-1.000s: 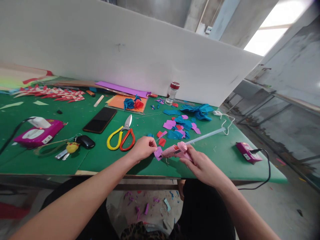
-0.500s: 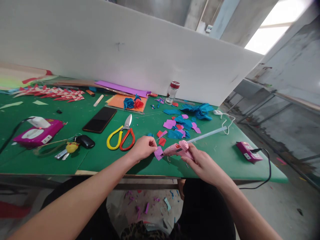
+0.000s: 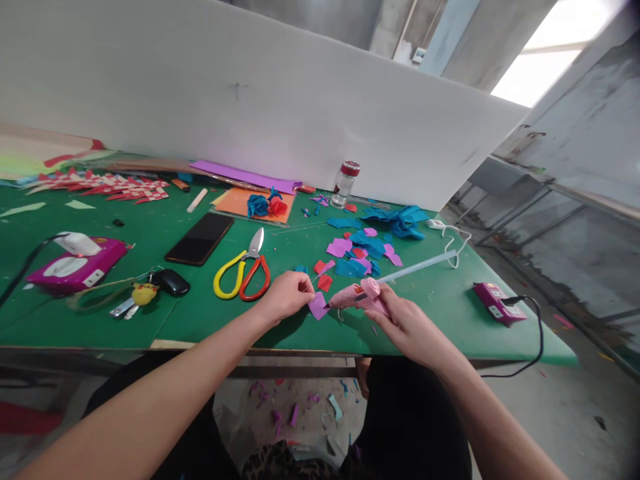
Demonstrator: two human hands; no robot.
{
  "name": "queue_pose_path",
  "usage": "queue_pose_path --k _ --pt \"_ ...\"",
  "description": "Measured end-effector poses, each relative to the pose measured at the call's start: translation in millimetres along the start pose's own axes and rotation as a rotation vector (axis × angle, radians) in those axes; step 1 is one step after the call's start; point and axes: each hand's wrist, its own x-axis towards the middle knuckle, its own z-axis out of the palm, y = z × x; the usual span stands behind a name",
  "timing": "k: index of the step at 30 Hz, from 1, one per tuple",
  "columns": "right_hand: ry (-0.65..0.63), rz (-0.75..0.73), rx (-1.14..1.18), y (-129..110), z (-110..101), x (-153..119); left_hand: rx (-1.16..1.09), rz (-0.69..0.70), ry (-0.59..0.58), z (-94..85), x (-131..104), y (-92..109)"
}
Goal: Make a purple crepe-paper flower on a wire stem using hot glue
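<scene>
My left hand (image 3: 291, 295) is closed in a pinch at the upper left edge of a small purple paper piece (image 3: 319, 306). A thin strand runs up from its fingertips towards other scraps. My right hand (image 3: 404, 321) grips a pink hot glue gun (image 3: 351, 294), its dark nozzle against or very near the purple piece's right side. From the gun's back sticks a long pale glue stick (image 3: 425, 265). Just beyond the hands lie red paper pieces (image 3: 325, 283) and a heap of blue paper pieces (image 3: 350, 267) mixed with purple ones.
Left of my hands are scissors (image 3: 246, 265), a phone (image 3: 199, 239), keys (image 3: 145, 293) and a purple pack (image 3: 75, 265). Behind stand paper flowers (image 3: 267, 205) and a red-capped jar (image 3: 345, 184) by a white panel (image 3: 280, 100). Another purple pack (image 3: 499, 303) with a black cable sits right.
The glue gun in my right hand has shifted very slightly to the right, its nozzle still at the purple piece. My left hand stays nearly still.
</scene>
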Motion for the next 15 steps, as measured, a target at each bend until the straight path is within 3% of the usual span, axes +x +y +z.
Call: queue_pose_path --k 15 --pt "0.067 0.029 0.002 8.8 -0.6 -0.6 -0.044 -0.016 -0.011 0.6 0.1 -1.3"
